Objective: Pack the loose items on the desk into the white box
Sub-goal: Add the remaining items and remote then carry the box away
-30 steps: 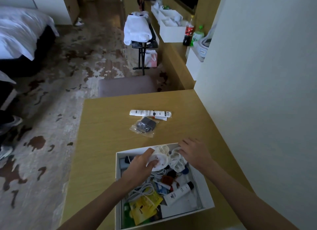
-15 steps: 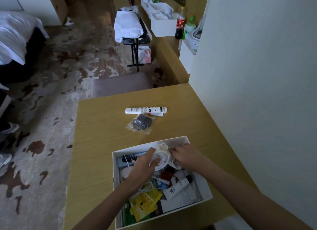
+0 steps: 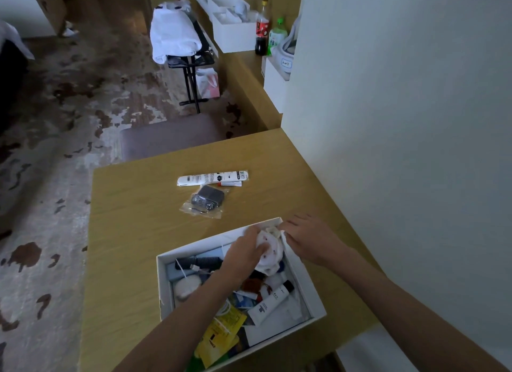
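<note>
The white box (image 3: 164, 283) sits open on the wooden desk (image 3: 133, 222), holding a black comb, a white tube, a yellow packet and several other small items. At its far right corner, my left hand (image 3: 243, 254) and my right hand (image 3: 310, 238) both grip a white bundle of cable and plug (image 3: 270, 249), pressing it into the box. Beyond the box lie a clear bag with a dark charger (image 3: 206, 201) and a long white packet (image 3: 212, 177), both loose on the desk.
A white wall (image 3: 401, 122) runs along the desk's right side. A grey stool (image 3: 166, 136) stands past the far edge. Farther back are a folding stand with a white towel (image 3: 173, 36), white boxes and two bottles (image 3: 267, 35) on a counter.
The white bundle and both hands have shifted toward the box's far right corner and sunk lower into it. The camera view has tilted slightly.
</note>
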